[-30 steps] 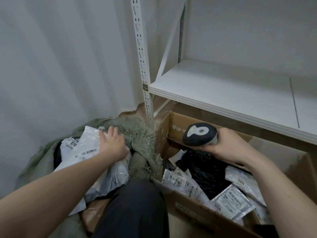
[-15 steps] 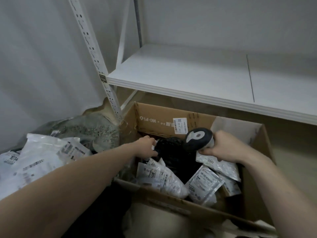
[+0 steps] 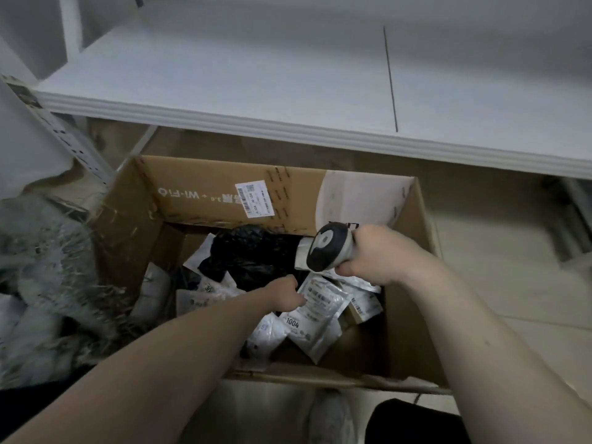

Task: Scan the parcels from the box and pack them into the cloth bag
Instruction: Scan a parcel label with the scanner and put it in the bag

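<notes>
Parcel 1004 [image 3: 312, 318] | in box [image 3: 205, 193] | left hand [image 3: 285, 294] grips it | right hand [image 3: 381, 254] holds scanner [image 3: 326, 248]

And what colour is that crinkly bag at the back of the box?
Black. The crinkly bag shows best in the head view, inside the cardboard box.

There was one cardboard box [image 3: 205, 190], one scanner [image 3: 328, 246], one black bag [image 3: 253, 254], and several white parcels [image 3: 315, 310], number unclear.
</notes>
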